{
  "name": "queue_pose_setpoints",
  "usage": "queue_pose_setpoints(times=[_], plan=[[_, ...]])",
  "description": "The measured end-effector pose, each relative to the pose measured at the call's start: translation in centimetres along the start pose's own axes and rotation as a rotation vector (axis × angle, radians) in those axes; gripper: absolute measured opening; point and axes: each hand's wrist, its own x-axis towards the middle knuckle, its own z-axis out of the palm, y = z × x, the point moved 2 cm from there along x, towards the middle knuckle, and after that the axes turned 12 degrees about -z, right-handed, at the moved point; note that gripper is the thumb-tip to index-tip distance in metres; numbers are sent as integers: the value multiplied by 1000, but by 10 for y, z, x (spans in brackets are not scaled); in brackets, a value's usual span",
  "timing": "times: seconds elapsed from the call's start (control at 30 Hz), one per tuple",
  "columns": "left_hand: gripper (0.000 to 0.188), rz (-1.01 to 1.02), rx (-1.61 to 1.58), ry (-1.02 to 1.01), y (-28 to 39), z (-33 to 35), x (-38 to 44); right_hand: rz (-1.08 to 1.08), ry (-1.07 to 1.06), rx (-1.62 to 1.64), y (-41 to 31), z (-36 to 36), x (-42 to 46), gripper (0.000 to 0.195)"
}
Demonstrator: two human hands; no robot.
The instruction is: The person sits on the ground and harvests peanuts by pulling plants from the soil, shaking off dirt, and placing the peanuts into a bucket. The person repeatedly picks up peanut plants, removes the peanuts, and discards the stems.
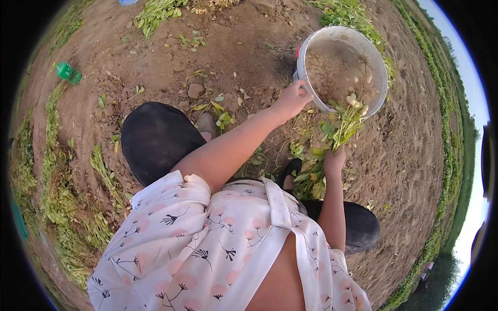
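My left hand (294, 100) grips the near left rim of a white plastic bucket (383, 83). Loose peanuts in their shells (325, 74) cover part of the bucket's bottom, under what looks like dust. In my right hand (334, 159) is a bunch of peanut plants (342, 126), held by the leafy stems. Its roots and several attached pods (352, 100) hang over the bucket's near right rim, inside the opening. Leafy tops hang below my right fist, beside my shoe (291, 171).
Bare soil with clods (195, 91) surrounds me. Pulled peanut plants lie in a row (66, 194) at left and beyond the bucket (342, 15). A green plastic bottle (68, 72) lies far left. My bent knees (155, 140) flank the work area.
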Motion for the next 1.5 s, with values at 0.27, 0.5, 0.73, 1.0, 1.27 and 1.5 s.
queue_pose_setpoints(times=[0.27,0.5,0.73,1.0,1.27,1.5], plan=[[70,156,-178,-196,-11,2,8,9,1094,258,-112,-233,99,20],[62,89,-517,-305,-6,12,13,-149,712,184,-38,-166,47,32],[45,40,-931,-391,-3,17,20,299,181,221,-83,-75,43,33],[45,53,-982,-394,-6,23,21,-302,1241,-56,-124,-288,93,18],[44,-21,-957,-337,-19,15,28,344,-264,56,-54,-23,6,32],[59,245,-592,-353,-3,7,14,52,930,356,-133,-196,93,15]])
